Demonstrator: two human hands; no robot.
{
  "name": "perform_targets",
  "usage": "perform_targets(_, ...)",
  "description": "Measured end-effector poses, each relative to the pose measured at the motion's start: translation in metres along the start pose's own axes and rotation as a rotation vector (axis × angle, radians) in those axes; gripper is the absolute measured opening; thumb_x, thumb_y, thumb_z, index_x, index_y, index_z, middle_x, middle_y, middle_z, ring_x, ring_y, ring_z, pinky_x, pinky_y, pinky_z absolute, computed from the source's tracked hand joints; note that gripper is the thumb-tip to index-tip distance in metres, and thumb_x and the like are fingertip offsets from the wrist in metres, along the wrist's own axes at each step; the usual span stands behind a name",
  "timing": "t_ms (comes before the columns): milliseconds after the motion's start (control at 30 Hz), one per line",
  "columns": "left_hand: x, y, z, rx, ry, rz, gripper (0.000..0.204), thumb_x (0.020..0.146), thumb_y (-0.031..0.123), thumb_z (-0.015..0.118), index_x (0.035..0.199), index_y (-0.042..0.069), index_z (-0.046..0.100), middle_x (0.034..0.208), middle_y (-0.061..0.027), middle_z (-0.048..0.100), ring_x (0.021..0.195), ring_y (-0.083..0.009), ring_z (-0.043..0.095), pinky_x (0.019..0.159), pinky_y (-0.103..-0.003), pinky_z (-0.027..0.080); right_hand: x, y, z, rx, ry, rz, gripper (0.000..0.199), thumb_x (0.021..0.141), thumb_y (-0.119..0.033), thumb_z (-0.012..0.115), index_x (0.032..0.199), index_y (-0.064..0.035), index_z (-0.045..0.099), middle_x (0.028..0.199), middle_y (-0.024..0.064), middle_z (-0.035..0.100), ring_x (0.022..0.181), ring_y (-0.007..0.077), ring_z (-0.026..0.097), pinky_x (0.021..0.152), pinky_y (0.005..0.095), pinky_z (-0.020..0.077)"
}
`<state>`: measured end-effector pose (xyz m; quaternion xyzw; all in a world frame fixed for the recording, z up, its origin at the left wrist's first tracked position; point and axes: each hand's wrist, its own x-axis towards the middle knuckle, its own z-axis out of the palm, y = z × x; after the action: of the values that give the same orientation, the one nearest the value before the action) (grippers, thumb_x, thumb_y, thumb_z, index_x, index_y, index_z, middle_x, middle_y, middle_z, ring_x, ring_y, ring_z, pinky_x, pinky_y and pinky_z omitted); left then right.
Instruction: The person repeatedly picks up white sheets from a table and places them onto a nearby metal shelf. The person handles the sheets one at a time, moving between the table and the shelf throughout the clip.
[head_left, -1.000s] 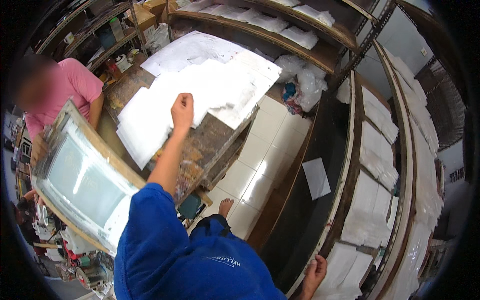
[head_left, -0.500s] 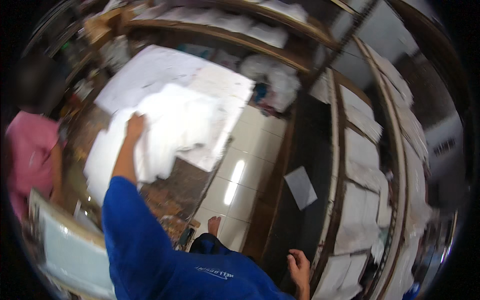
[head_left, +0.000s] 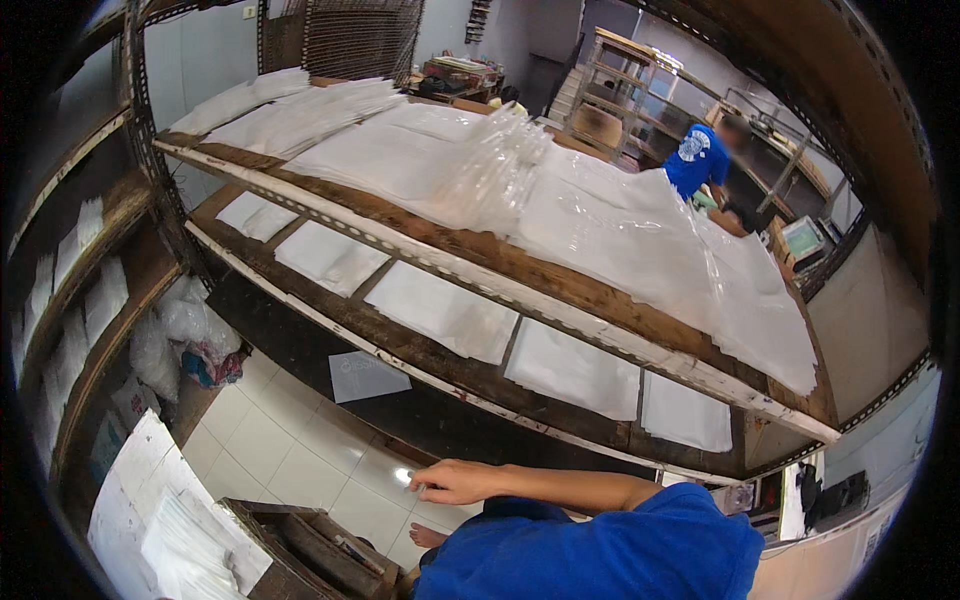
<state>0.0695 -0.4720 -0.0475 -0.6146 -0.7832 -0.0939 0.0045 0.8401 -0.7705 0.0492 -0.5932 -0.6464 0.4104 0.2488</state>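
My right hand reaches across in front of my body above the tiled floor, its arm in a blue sleeve. Its fingers are loosely bent with a small gap between them, and I see nothing held. The hand touches nothing and is nearest to the dark lower shelf board. On that board lies a single pale sheet. My left hand is out of view. At the lower left, a pile of white sheets lies on a larger marked board.
A metal-framed rack edge runs across, bearing stacks of clear-white sheets, with more stacks below. A wooden box stands beside the board. Bags sit at left. Another person in blue is beyond the rack.
My view has swung right, from the table of white sheets to the rack. My left hand, earlier on the sheets, has left view. My right arm now extends across in front of me.
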Motion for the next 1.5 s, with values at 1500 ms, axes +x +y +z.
perform_targets(1500,-0.623,0.56,0.054,-0.647,-1.084,0.764,0.023,0.089,0.017,0.056,0.097,-0.004,0.063,0.07,-0.0177,0.063,0.061,-0.026,0.061,0.062,-0.036,0.047,-0.701,0.229,-0.061,-0.154,1.227,1.541,0.039,0.097,-0.034,0.047,0.122,-0.0039,0.055,0.11,0.0127,0.056,0.094,0.0223,0.053,0.082,0.0351,0.044)
